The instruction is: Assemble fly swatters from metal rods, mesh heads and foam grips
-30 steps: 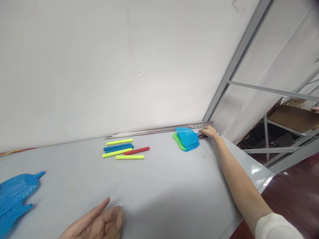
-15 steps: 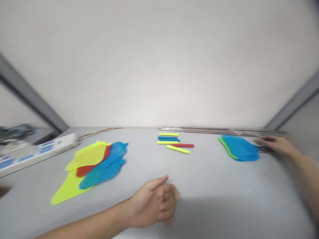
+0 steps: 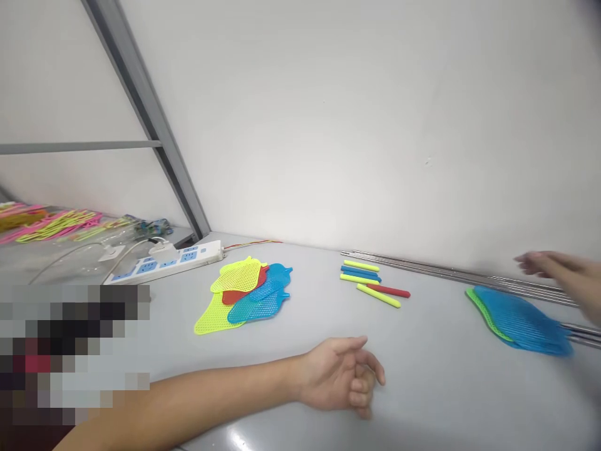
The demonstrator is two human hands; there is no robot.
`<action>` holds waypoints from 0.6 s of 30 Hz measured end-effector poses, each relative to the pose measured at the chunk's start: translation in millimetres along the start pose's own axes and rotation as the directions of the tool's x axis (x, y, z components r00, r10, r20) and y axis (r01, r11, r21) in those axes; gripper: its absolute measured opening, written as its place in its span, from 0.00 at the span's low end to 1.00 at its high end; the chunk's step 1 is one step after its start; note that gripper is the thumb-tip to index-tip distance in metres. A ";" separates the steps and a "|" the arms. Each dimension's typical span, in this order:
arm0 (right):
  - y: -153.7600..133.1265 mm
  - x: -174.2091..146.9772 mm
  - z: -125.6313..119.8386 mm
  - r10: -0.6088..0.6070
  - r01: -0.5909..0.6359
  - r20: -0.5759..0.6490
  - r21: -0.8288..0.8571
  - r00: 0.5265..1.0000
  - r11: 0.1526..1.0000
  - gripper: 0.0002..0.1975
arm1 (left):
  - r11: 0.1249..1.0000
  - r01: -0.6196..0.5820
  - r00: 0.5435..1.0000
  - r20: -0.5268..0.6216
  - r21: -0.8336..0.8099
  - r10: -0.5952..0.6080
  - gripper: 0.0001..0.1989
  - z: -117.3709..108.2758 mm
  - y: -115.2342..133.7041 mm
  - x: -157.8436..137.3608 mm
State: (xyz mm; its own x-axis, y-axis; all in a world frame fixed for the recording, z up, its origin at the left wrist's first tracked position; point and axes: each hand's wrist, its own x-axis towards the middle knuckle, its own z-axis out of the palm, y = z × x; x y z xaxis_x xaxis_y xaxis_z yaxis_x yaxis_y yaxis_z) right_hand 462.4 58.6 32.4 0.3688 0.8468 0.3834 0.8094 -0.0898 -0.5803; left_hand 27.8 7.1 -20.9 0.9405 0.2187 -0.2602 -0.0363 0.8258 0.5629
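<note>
My left hand (image 3: 339, 377) lies at the middle front of the grey table, palm up. Its fingers are loosely curled and apart, and nothing is in it. At the far right my right hand (image 3: 561, 270) hovers with fingers stretched out, holding nothing. Just below it is a stack of fly swatters (image 3: 519, 319) with blue and green mesh heads and metal rods. Several loose swatter heads (image 3: 258, 304), yellow, red and blue, overlap left of the middle. Several coloured handle tubes (image 3: 360, 274) sit between the two groups, with a red tube (image 3: 389, 290) among them.
Thin metal rods (image 3: 436, 270) run along the back wall. A white power strip (image 3: 201, 255) with plugs and cables stands at the left. Behind it are pink and yellow items (image 3: 61, 224) on another table. A metal frame post (image 3: 154, 119) rises at the left; a blurred-out person is at the lower left.
The view has swung left, so the table's things appear farther right. My right hand has let go of the stacked swatters' rods and lifted off. My left hand stays empty.
</note>
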 end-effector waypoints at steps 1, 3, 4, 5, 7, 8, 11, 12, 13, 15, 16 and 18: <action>-21.3 -3.5 15.4 0.042 -0.051 0.097 0.097 0.994 0.994 0.16 | 1.000 0.000 1.000 0.001 0.007 0.000 0.22 -0.3 -0.4 0.2; -55.5 -15.3 42.0 0.057 -0.121 0.259 0.237 0.964 0.964 0.16 | 1.000 -0.002 1.000 -0.001 0.019 0.002 0.22 -0.5 -1.3 0.6; -68.0 -22.5 53.0 0.051 -0.142 0.329 0.258 0.943 0.956 0.17 | 1.000 -0.005 1.000 -0.003 0.023 0.005 0.21 -0.6 -1.8 0.7; -77.6 -29.5 62.8 0.036 -0.157 0.399 0.274 0.916 0.949 0.17 | 1.000 -0.010 1.000 -0.005 0.025 0.010 0.21 -0.7 -2.2 0.9; -89.5 -40.1 80.4 0.024 -0.164 0.432 0.289 0.902 0.943 0.16 | 0.999 -0.018 1.000 -0.006 0.032 0.018 0.21 -0.8 -2.9 1.2; -92.3 -43.0 88.7 0.023 -0.171 0.438 0.300 0.899 0.938 0.16 | 0.999 -0.022 1.000 -0.006 0.037 0.022 0.20 -0.9 -3.1 1.2; -91.6 -42.2 112.5 0.056 -0.222 0.432 0.345 0.900 0.912 0.14 | 0.998 -0.026 1.000 -0.012 0.057 0.027 0.20 -0.7 -3.3 1.2; -89.0 -39.9 119.5 0.079 -0.247 0.422 0.360 0.903 0.900 0.14 | 0.998 -0.026 0.999 -0.017 0.065 0.028 0.20 -0.5 -3.3 1.2; -85.7 -37.4 125.6 0.105 -0.273 0.408 0.378 0.907 0.885 0.13 | 0.997 -0.028 0.999 -0.022 0.072 0.030 0.20 -0.3 -3.3 1.2; -78.3 -32.9 134.7 0.146 -0.314 0.386 0.418 0.911 0.852 0.12 | 0.996 -0.033 0.999 -0.026 0.085 0.036 0.20 0.4 -3.2 1.1; -74.7 -31.1 137.7 0.166 -0.332 0.377 0.433 0.911 0.838 0.12 | 0.995 -0.038 0.999 -0.026 0.089 0.041 0.20 0.8 -3.2 1.1; -69.0 -28.1 141.3 0.203 -0.367 0.374 0.444 0.905 0.818 0.14 | 0.994 -0.046 0.998 -0.028 0.094 0.049 0.20 2.0 -2.8 0.9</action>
State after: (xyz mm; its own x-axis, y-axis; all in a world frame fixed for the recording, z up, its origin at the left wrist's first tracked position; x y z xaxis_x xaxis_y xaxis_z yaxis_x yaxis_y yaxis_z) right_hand 331.6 115.1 -39.9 0.3275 0.9440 -0.0397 0.3237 -0.1516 -0.9339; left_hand 29.5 4.0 -21.2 0.9278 0.2733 -0.2539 -0.0477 0.7620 0.6459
